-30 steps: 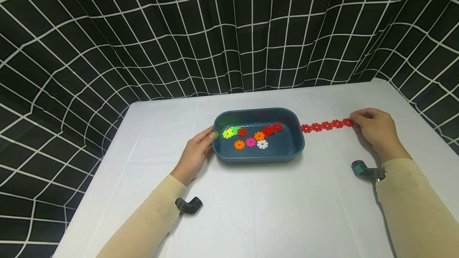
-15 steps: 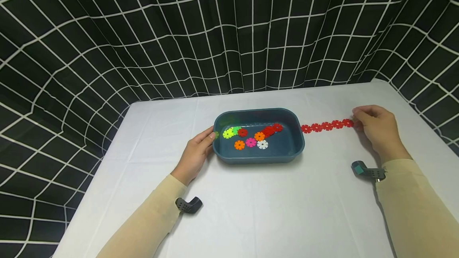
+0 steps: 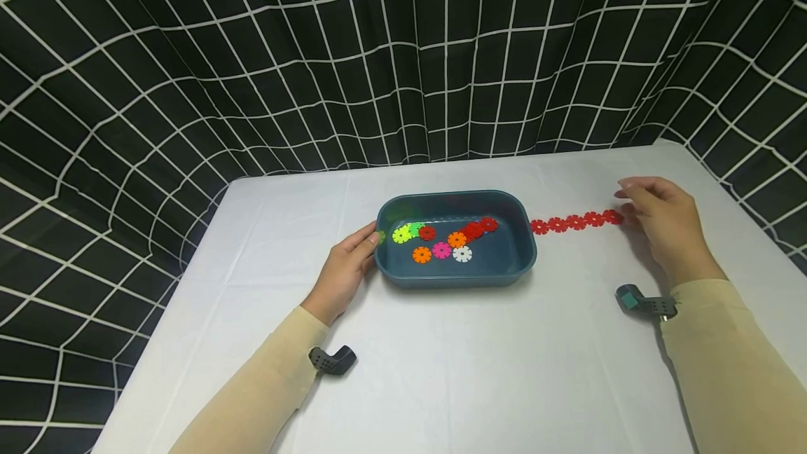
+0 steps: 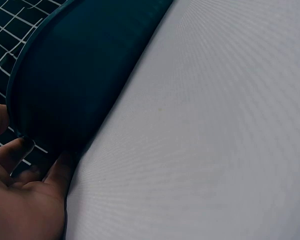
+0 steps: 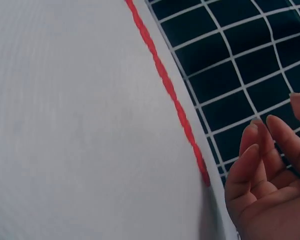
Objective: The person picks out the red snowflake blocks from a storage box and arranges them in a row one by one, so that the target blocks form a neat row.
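My left hand (image 3: 341, 273) holds the left end of a dark blue-green plastic tub (image 3: 457, 279), thumb over the rim and fingers against the outside wall. In the left wrist view the fingers (image 4: 17, 150) curl at the tub wall (image 4: 85, 75). A row of several red notched snowflake discs (image 3: 576, 222) lies joined on the table, from the tub's right side toward my right hand (image 3: 667, 226). That hand hovers beside the row's right end with loosely bent fingers and nothing in them. In the right wrist view the red row (image 5: 167, 85) lies apart from the fingers.
Inside the tub are loose discs: an orange disc (image 3: 422, 254), a pink disc (image 3: 441, 250), a white disc (image 3: 462, 253), a yellow-green disc (image 3: 401, 234) and overlapping red discs (image 3: 474, 231). The white-covered table (image 3: 479, 363) ends at a dark grid-patterned curtain (image 3: 353, 54).
My right hand has let go of the red row's right end and lifted slightly up and away. The row lies almost where it was. My left hand stays on the tub.
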Available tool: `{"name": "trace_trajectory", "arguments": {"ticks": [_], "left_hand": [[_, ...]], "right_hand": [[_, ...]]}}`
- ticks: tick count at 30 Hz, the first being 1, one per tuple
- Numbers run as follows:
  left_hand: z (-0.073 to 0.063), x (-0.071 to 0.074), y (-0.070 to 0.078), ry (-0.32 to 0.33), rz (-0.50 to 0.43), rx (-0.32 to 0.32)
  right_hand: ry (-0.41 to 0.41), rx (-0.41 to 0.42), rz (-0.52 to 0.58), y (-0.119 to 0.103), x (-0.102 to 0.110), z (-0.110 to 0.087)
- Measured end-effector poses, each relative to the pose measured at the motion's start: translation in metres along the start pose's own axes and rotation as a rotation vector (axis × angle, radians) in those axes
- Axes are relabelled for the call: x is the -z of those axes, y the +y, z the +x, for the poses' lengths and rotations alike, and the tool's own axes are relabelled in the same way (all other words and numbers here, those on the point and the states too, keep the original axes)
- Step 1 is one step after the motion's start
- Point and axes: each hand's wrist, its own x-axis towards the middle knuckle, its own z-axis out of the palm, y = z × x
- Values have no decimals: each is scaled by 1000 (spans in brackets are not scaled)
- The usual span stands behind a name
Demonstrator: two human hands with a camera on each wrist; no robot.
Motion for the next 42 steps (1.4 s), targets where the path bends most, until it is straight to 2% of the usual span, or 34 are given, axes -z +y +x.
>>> {"name": "trace_trajectory", "arguments": {"ticks": [10,12,16,19,26,37,42], "left_hand": [[-1,-1,0,0,8,6],[-1,-1,0,0,6,8],[0,-1,-1,0,3,13],[0,-1,-1,2,1,17],[0,-3,-1,6,4,15],[0,-3,1,8,25,7],[1,0,1,14,36,6]], "right_hand": [[-136,61,227,-20,-4,-8],[-152,74,221,-23,-7,-10],[-168,103,126,-30,-13,-14],[-180,126,95,-35,-18,-17],[-231,180,207,-48,-29,-27],[-293,269,243,-73,-58,-46],[-363,327,285,-81,-76,-54]]}}
